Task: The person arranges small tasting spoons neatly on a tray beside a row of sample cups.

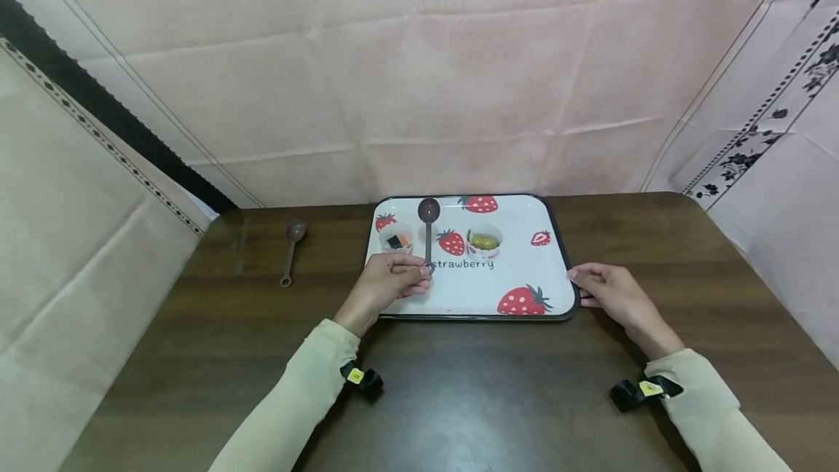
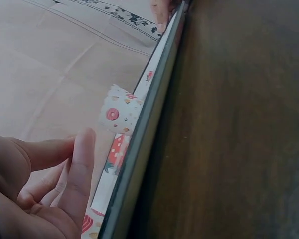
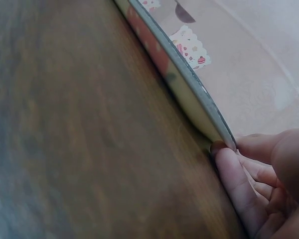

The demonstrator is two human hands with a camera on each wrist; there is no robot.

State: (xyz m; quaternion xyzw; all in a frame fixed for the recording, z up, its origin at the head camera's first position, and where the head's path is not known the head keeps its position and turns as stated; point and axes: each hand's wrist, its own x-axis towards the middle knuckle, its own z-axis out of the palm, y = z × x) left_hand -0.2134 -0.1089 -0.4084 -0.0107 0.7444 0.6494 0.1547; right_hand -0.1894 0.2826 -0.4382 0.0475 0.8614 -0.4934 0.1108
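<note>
My left hand [image 1: 393, 281] pinches the handle end of a brown spoon [image 1: 429, 228] above the left part of a white strawberry-print tray [image 1: 472, 290]. In the right wrist view, the dark spoon bowl [image 3: 184, 13] shows above the tray rim. A paper cup [image 1: 396, 239] with a black, white and orange piece stands left of the spoon. Right of it, another cup [image 1: 485, 242] holds something yellow-green. My right hand [image 1: 612, 293] grips the tray's right rim, thumb and fingers on either side; the right wrist view shows these fingertips [image 3: 231, 167] close up.
A second brown spoon [image 1: 293, 250] lies on the dark wooden table [image 1: 472, 384], left of the tray. Pale cloth [image 1: 459, 93] hangs behind the table's far edge and along both sides. The tray reaches close to that far edge.
</note>
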